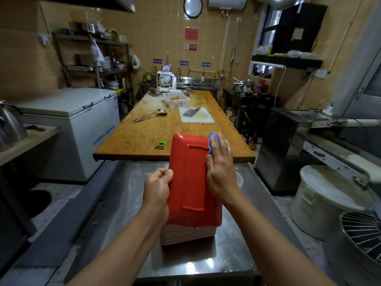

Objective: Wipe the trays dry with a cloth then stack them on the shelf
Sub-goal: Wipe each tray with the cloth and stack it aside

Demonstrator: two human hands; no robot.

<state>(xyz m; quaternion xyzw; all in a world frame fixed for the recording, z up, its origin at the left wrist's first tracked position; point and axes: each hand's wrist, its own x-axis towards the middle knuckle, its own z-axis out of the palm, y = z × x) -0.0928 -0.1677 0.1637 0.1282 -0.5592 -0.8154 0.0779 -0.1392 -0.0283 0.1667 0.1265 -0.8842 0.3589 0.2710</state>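
Observation:
I hold a red tray (191, 178) tilted up, its underside facing me, above a stack of red trays (186, 234) on the steel table (127, 203). My left hand (157, 187) grips the tray's left edge, fingers curled round it. My right hand (219, 166) lies flat on the tray's right side, fingers straight, pressing a blue cloth (212, 141) against the upper right corner. Most of the cloth is hidden under the fingers.
A long wooden table (144, 133) lies beyond the steel one, with a green peeler (161, 144), a ladle (150, 115), a cutting board with a cleaver (195, 114) and a white basket (176, 99). A chest freezer (68, 124) stands left, a metal shelf rack (97, 62) behind it, a white lidded bucket (329, 199) right.

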